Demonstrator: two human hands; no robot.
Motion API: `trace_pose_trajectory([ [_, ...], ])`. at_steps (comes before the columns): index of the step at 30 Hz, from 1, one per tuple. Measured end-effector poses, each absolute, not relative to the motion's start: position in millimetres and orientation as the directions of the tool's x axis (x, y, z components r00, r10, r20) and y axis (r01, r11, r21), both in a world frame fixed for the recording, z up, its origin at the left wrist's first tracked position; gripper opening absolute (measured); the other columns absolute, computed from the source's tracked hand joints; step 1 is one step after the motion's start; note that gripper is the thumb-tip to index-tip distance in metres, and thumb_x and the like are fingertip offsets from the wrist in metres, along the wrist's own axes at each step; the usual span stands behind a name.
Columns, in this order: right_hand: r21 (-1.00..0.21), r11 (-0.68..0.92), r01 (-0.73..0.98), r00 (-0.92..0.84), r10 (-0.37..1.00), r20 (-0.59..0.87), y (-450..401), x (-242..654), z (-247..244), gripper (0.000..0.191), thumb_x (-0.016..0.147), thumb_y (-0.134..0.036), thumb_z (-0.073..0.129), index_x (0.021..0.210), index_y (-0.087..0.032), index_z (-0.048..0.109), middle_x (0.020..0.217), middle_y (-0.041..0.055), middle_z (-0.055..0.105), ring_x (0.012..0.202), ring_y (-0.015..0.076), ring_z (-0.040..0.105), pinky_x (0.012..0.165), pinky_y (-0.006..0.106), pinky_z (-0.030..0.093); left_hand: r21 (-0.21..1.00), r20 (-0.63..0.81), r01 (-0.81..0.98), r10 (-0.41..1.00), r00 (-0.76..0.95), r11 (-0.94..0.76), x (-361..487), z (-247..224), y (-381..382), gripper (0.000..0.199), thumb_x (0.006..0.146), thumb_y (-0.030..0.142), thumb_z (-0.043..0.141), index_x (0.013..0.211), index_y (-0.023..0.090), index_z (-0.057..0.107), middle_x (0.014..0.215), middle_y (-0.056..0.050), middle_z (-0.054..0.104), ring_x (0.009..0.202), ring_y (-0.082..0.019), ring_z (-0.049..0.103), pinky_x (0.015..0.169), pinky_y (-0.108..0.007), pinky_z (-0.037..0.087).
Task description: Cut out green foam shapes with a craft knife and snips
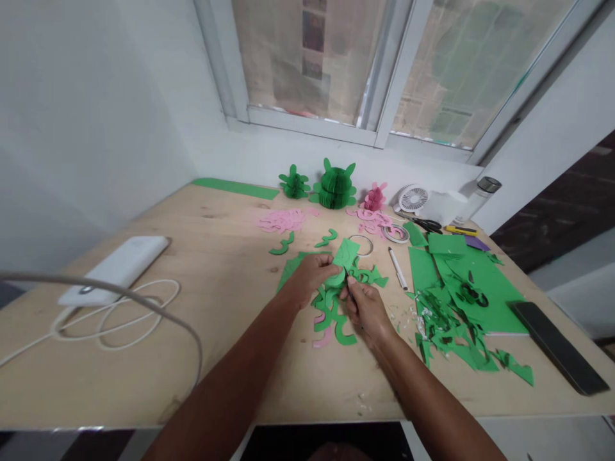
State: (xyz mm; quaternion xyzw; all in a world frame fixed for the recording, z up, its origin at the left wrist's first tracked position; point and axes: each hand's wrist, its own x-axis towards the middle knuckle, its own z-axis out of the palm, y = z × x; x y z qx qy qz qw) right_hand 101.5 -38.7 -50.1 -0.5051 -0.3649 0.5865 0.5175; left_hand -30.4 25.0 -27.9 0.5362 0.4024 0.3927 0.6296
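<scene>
My left hand [312, 276] pinches a green piece of paper [346, 253] with curved lines drawn on it. Close against it, my right hand [368, 306] is closed around small scissors [346, 275]; their dark blades meet the paper's lower edge, and the handles are mostly hidden by my fingers. Below both hands lie curved green cut-outs [344, 331] and a few pink cut-outs [323, 338]. Green offcuts [369, 275] spread just right of the held paper, while two wavy green strips [327, 239] rest beyond it.
Honeycomb paper figures [335, 186] stand by the wall, near pink cut-outs [282, 220] and a small fan [412, 199]. At right are green scraps [446, 320], a white pen [398, 269], tape [395, 233] and a dark phone-like slab [557, 346]. A white power bank [122, 266] with cable lies left.
</scene>
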Motion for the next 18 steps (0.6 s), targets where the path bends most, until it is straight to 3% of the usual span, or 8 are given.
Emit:
trace_pose_trajectory([
  [18, -0.957, -0.168, -0.235, 0.072, 0.979, -0.19, -37.0, 101.6, -55.8, 0.051, 0.069, -0.067, 0.066, 0.059, -0.018, 0.057, 0.034, -0.01, 0.032, 0.031, 0.0051, 0.021, 0.035, 0.023, 0.008, 0.996, -0.075, -0.025, 0.935, 0.346, 0.089, -32.0, -28.2, 25.4, 0.029, 0.062, 0.041, 0.07, 0.056, 0.016, 0.056, 0.052, 0.004, 0.048, 0.05, -0.01, 0.041, 0.048, -0.023, 0.03],
])
